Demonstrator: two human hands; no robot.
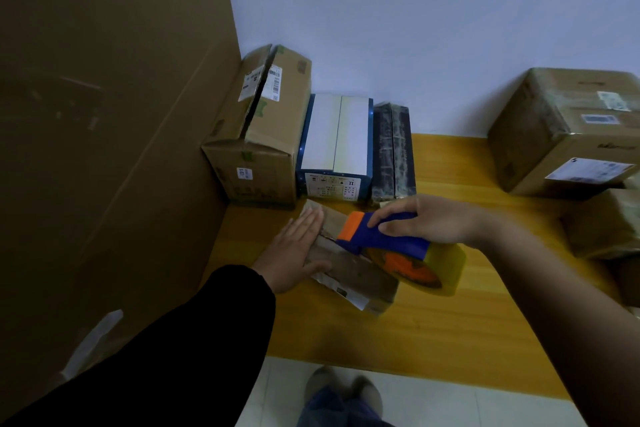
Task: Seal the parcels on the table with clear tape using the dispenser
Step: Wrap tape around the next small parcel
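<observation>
Pressing flat-fingered on the crinkled brown parcel, left hand; right hand grips the blue-orange plastic dispenser.

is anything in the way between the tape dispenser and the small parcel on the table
Nothing visible. The right hand grips the dispenser, whose orange front sits against the top of the small parcel. The left hand rests flat on the parcel's left edge, just beside the dispenser's front.

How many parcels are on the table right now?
6: small parcel under the dispenser; tall brown box, blue-white box and dark box along the wall; large box and nearer box at right. More may be cut off.
</observation>
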